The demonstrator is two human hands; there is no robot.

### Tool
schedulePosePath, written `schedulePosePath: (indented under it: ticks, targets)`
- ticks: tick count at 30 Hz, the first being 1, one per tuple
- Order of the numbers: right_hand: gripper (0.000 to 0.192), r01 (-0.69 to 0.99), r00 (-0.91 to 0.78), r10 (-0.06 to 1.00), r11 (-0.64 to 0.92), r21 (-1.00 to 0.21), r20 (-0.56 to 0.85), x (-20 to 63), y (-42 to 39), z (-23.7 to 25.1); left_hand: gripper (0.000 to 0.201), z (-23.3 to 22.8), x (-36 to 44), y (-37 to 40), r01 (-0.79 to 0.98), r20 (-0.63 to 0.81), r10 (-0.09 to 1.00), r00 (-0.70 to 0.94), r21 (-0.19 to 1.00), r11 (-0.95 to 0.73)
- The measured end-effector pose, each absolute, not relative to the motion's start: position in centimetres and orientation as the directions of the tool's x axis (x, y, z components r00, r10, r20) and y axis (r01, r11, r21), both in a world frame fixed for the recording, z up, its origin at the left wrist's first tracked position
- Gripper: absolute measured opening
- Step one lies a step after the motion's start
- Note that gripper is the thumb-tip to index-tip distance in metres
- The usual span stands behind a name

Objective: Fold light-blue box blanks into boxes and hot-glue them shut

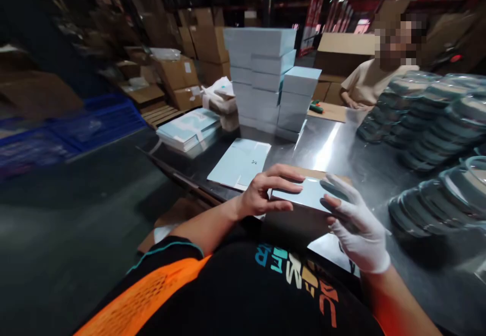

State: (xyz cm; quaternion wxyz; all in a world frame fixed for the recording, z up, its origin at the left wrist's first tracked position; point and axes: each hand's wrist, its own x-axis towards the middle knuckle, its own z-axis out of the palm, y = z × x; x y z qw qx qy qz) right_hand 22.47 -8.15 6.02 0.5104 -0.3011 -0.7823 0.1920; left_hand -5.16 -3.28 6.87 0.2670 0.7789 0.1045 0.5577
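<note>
A pale blue box [309, 195] rests at the near edge of the metal table [341, 149]. My left hand [266, 192], bare, grips its left end with fingers laid over the top. My right hand [355, 224], in a white glove, holds its right end. Just beyond the box lies a flat, unfolded pale blue carton blank [240, 163]. Further back stands a tall stack of finished pale blue boxes [266, 80].
Rows of stacked round dark-rimmed lids or dishes [429, 118] fill the table's right side. A pile of flat blue blanks [190, 131] lies at the left edge. A person in a beige shirt [374, 80] works across the table. Cardboard cartons [178, 73] and blue pallets [94, 121] stand behind.
</note>
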Motion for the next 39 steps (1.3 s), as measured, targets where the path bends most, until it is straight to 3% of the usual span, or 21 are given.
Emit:
schedulePosePath:
  ticks: [3, 6, 8, 11, 14, 16, 19, 21, 23, 24, 27, 30, 39]
  targets:
    - [0.095, 0.337, -0.213, 0.798, 0.602, -0.724, 0.564, 22.5, -7.8, 4.1, 0.035, 6.7, -5.4, -3.5, -0.105, 0.846, 0.465, 0.261, 0.503, -0.858]
    - [0.096, 0.506, -0.210, 0.861, 0.501, -0.703, 0.463, 22.7, -7.3, 3.3, 0.046, 6.3, -5.9, -3.3, 0.063, 0.864, 0.479, 0.154, 0.475, -0.878]
    - [0.091, 0.640, -0.193, 0.787, 0.554, -0.533, 0.586, 22.9, -7.2, 3.8, 0.062, 6.2, -6.0, -3.1, 0.203, 0.908, 0.397, 0.133, 0.367, -0.908]
    - [0.081, 0.756, -0.365, 0.550, 0.646, -0.106, 0.752, 22.7, -7.5, 5.1, 0.092, 5.9, -5.3, -3.1, 0.368, 0.934, 0.210, 0.288, 0.094, -0.925]
    - [0.064, 0.756, -0.551, 0.473, 0.632, 0.170, 0.687, 22.3, -7.9, 6.4, 0.081, 4.7, -4.2, -3.0, 0.442, 0.849, 0.191, 0.492, -0.055, -0.895]
    - [0.059, 0.771, -0.563, 0.487, 0.601, 0.211, 0.668, 23.3, -7.9, 7.4, 0.074, 3.5, -4.0, -2.4, 0.469, 0.818, 0.284, 0.500, 0.020, -0.883]
    - [0.067, 0.894, -0.380, 0.562, 0.428, 0.135, 0.735, 28.4, -7.5, 9.4, 0.080, 1.6, -4.7, -0.9, 0.513, 0.800, 0.532, 0.276, 0.346, -0.786]
    - [0.070, 0.990, -0.097, 0.602, 0.137, 0.018, 0.793, 33.8, -7.0, 10.9, 0.082, 0.8, -5.5, 0.2, 0.463, 0.689, 0.723, 0.055, 0.624, -0.630]
    - [0.078, 0.973, 0.221, 0.569, -0.185, -0.138, 0.792, 39.5, -6.2, 11.9, 0.086, 0.1, -5.9, 1.0, 0.275, 0.495, 0.864, -0.091, 0.846, -0.456]
    - [0.073, 0.948, 0.300, 0.583, -0.269, -0.170, 0.755, 42.0, -5.6, 12.1, 0.089, -0.1, -5.9, 1.2, 0.155, 0.398, 0.909, -0.120, 0.912, -0.379]
    - [0.046, 0.930, 0.360, 0.712, -0.324, -0.173, 0.603, 47.5, -3.7, 12.0, 0.092, -1.0, -5.5, 1.4, -0.101, 0.220, 0.969, -0.111, 0.968, -0.231]
    - [0.024, 0.929, 0.365, 0.753, -0.337, -0.155, 0.548, 49.8, -2.4, 11.7, 0.091, -1.8, -5.1, 1.1, -0.169, 0.154, 0.986, -0.063, 0.972, -0.162]
    - [0.036, 0.942, 0.292, 0.682, -0.326, -0.079, 0.670, 49.8, -3.9, 12.1, 0.107, -1.8, -4.8, 0.6, -0.140, 0.177, 0.984, 0.030, 0.975, -0.172]
